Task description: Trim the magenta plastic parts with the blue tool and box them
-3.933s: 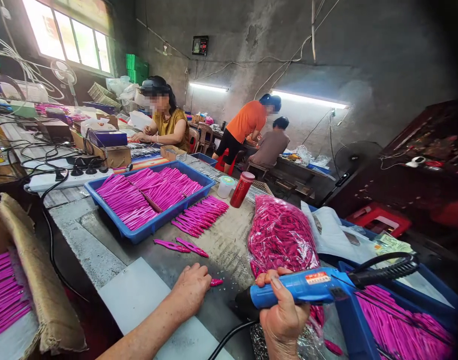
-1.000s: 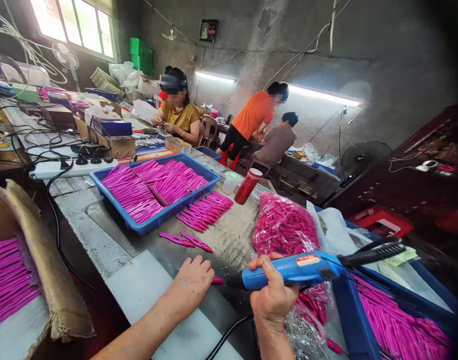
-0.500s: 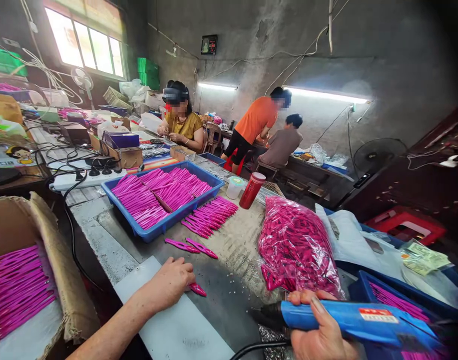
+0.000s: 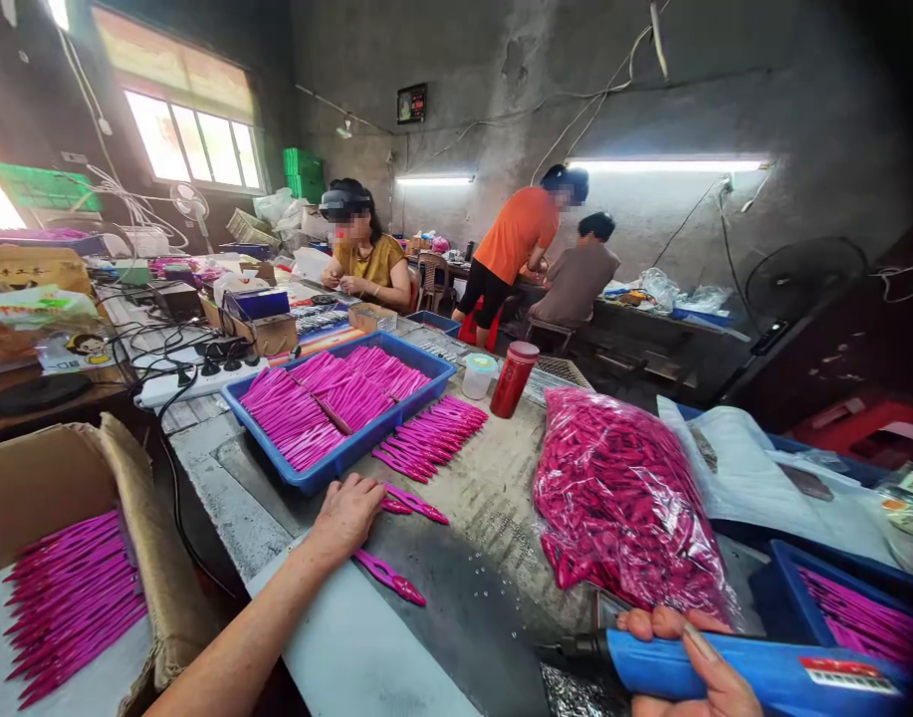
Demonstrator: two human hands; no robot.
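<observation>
My right hand (image 4: 706, 662) is wrapped round a blue electric screwdriver (image 4: 770, 669), its black tip pointing left. My left hand (image 4: 349, 513) reaches over the bench, its curled fingers on the near end of a magenta plier-shaped piece (image 4: 397, 506); the fingertips are hidden. Beside that piece lies another magenta plier-shaped piece (image 4: 430, 511). A single one (image 4: 392, 578) rests nearer me, partly over a pale sheet (image 4: 366, 647). A row of such pieces (image 4: 433, 438) lies beside a blue tray (image 4: 337, 463) filled with more. Tiny silver bits (image 4: 493, 583) are scattered on the bench.
A bulging clear bag of dark pink parts (image 4: 627, 498) sits at right, near another blue tray (image 4: 789, 597). A cardboard box (image 4: 131, 518) with more pieces is at left. A red flask (image 4: 514, 378) and a lidded tub (image 4: 478, 376) stand behind. Other people work beyond.
My left hand has moved away from the single piece, forward to the pair near the tray. That single piece now lies uncovered. The screwdriver stays in my right hand; the view has shifted.
</observation>
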